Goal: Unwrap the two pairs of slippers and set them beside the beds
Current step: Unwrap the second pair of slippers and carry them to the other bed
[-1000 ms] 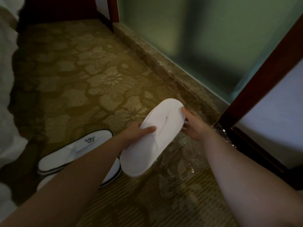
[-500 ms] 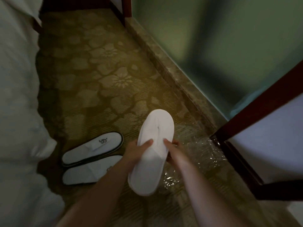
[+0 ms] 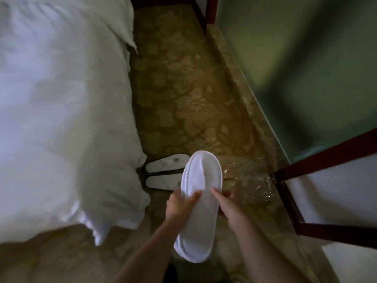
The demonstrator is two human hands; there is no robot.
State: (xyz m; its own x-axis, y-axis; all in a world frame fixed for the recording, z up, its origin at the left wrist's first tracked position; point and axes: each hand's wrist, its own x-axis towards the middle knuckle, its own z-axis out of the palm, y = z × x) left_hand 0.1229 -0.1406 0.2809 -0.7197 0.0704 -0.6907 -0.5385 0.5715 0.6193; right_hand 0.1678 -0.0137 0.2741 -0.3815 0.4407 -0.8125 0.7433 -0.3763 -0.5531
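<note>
I hold a stacked pair of white slippers [image 3: 201,203] upright in front of me, soles together, toe end pointing away. My left hand [image 3: 180,205] grips its left edge and my right hand [image 3: 226,205] grips its right edge. On the carpet lies another white pair [image 3: 165,173], side by side, a small logo on the far one, right against the corner of the white duvet of the bed [image 3: 61,119]. A crumpled clear plastic wrapper [image 3: 246,180] lies on the floor to the right of the slippers.
Patterned gold carpet [image 3: 183,88] forms a narrow aisle between the bed and a stone kerb below a green frosted glass wall [image 3: 295,68]. A dark wooden door frame [image 3: 306,174] stands at the right. A beige bed runner [image 3: 51,260] covers the near bed end.
The view has swung left and back, bringing the bed into sight. The held pair has turned from slanted to upright, and my right hand has shifted from its toe end to its middle.
</note>
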